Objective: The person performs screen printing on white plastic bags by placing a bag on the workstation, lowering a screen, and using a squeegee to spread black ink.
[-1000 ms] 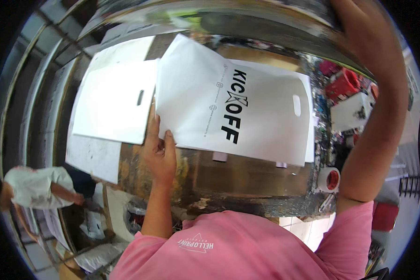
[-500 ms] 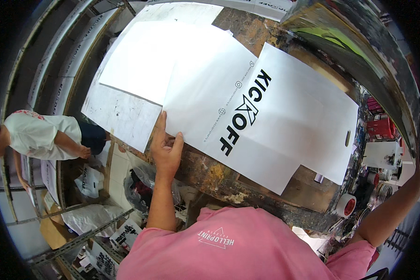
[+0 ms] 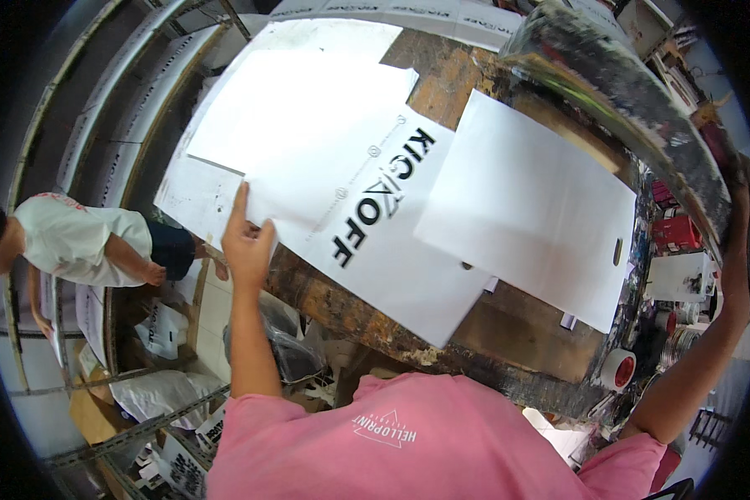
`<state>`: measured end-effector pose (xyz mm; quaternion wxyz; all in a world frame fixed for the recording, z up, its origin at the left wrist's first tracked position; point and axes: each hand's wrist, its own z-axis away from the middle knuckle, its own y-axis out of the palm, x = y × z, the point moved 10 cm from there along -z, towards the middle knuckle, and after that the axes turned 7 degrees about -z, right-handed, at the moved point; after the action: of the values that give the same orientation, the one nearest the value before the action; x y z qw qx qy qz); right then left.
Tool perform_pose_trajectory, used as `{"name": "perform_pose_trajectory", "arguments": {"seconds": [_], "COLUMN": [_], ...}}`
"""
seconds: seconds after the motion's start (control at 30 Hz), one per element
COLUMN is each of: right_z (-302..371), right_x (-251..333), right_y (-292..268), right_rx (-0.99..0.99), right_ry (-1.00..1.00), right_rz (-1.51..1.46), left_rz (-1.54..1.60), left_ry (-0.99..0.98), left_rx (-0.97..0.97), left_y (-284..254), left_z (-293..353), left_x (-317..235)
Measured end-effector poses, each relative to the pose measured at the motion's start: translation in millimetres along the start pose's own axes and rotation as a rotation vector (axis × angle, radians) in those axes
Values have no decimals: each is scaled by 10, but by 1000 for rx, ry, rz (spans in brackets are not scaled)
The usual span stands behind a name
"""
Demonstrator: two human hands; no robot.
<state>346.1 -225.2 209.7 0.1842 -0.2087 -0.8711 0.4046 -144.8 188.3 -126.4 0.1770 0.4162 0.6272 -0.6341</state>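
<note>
My left hand (image 3: 248, 237) is at the near left edge of a flat white bag (image 3: 425, 292) with bold black lettering. Index finger and thumb lie apart on top of that edge, and the remaining fingers are hidden below it. A plain white bag (image 3: 529, 208) with a slot handle overlaps the lettered bag's right part. On the far right my right hand (image 3: 735, 179), dark and partly in shadow, grips the edge of a stained screen-printing frame (image 3: 642, 108), which is tilted up above the table. More white sheets (image 3: 300, 108) lie at the left of the table.
The worktable (image 3: 375, 321) is paint-stained wood. A tape roll (image 3: 618, 368) sits at its right corner, near a red container (image 3: 675, 233) and a white tub (image 3: 679, 277). At left, a person in a white shirt (image 3: 83, 242) stands by metal racks (image 3: 37, 108) of lettered bags.
My left hand has moved left, and the lettered bag has slid with it, exposing the plain bag's left edge. The screen frame has tilted further up with my right hand on it.
</note>
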Motion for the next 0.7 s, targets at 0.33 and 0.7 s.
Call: {"name": "perform_pose_trajectory", "arguments": {"seconds": [0.33, 0.7], "right_z": [192, 1749], "right_x": [350, 548], "right_y": [-9, 963], "right_rx": [-100, 711], "right_ry": [-10, -61], "right_rz": [115, -230], "left_rz": [-839, 614], "left_ry": [299, 186], "left_rx": [-414, 467], "left_y": [-949, 1421], "left_z": [-932, 1316], "left_x": [-944, -2254]}}
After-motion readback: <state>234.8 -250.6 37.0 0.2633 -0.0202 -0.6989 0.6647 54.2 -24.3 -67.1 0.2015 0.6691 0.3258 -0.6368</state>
